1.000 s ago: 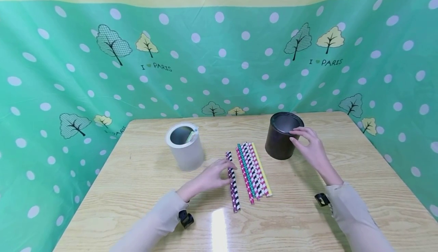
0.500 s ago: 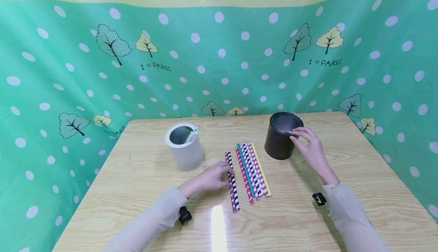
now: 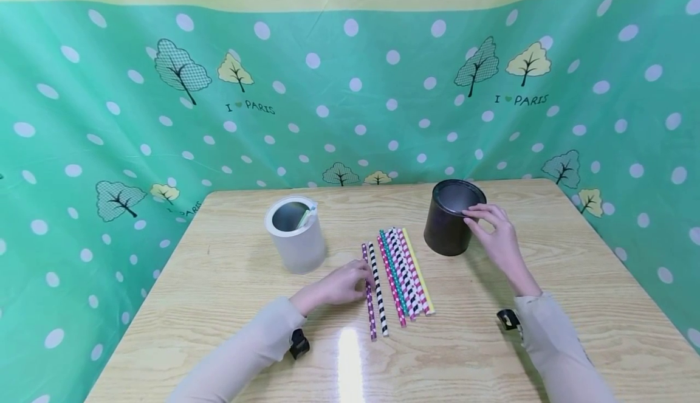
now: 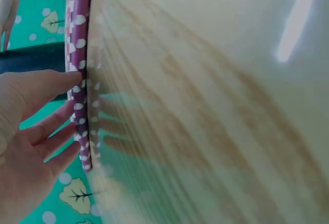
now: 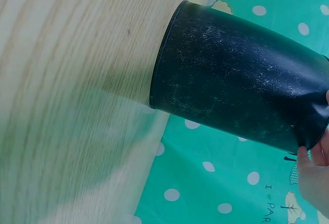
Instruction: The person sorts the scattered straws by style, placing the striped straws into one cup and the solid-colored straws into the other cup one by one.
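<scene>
On the left of the wooden table (image 3: 229,281), an upright white container (image 3: 301,251) is seen, in which a pale greenish item (image 3: 304,219) is held, leaning against the right side of the rim; it cannot be made out more exactly. At the far right an upright black container (image 3: 445,230) is pinched at its rim by the right hand (image 3: 499,236); its bottom is hidden from view. Between the containers, a purple dotted straw (image 3: 371,313) is pinched by the left hand (image 3: 344,282). Just to its right, a black-and-white striped straw (image 3: 379,290) is laid, followed by a row of patterned straws (image 3: 403,275).
</scene>
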The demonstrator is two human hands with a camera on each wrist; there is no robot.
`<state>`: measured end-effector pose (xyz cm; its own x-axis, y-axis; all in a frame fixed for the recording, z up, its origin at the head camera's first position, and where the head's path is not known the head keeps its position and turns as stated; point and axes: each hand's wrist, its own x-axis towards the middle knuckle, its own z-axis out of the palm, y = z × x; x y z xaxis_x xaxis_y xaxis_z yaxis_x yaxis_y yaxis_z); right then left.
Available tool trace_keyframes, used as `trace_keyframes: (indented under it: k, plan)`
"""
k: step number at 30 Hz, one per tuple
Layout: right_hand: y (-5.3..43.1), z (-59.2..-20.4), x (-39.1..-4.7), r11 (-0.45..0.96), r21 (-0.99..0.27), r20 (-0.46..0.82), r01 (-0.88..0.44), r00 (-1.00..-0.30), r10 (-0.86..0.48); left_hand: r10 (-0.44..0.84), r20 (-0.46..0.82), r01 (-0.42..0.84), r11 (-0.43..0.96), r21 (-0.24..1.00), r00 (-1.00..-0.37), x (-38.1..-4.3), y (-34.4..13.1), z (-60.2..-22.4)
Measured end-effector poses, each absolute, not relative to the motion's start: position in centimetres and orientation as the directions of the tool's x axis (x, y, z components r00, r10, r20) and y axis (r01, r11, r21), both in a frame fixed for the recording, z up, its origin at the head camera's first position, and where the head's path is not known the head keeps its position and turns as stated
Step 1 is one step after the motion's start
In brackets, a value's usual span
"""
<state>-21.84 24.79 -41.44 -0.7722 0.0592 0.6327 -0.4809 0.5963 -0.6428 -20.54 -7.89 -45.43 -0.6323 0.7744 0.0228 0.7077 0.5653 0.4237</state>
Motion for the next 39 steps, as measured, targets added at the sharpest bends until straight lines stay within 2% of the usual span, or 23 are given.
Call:
trace_keyframes:
  k: [6, 16, 26, 32, 39]
  plan:
    - [24.7, -41.44, -21.77, 0.593, -0.64, 0.639, -0.489, -0.767, 0.058, 0.807, 0.055, 0.754, 0.523, 0.397, -0.588, -20.63, -7.84, -46.05]
    - [24.71, -41.71, -21.79, 0.591, -0.655, 0.624, -0.471, -0.779, 0.07, 0.831, 0.032, 0.775, 0.503, 0.382, -0.555, -20.74, -7.88, -45.82]
    - [24.65, -41.72, -21.78, 0.592, -0.662, 0.616, -0.46, -0.784, 0.08, 0.844, 0.076, 0.803, 0.471, 0.365, -0.53, -20.65, -7.93, -45.75]
    - [24.59, -41.86, -21.86, 0.584, -0.66, 0.629, -0.473, -0.773, 0.085, 0.825, 0.142, 0.811, 0.48, 0.334, -0.547, -20.69, -7.94, -45.75]
    - [24.61, -41.91, -21.87, 0.587, -0.652, 0.64, -0.481, -0.764, 0.085, 0.764, 0.306, 0.813, 0.463, 0.352, -0.568, -21.08, -7.75, -45.29]
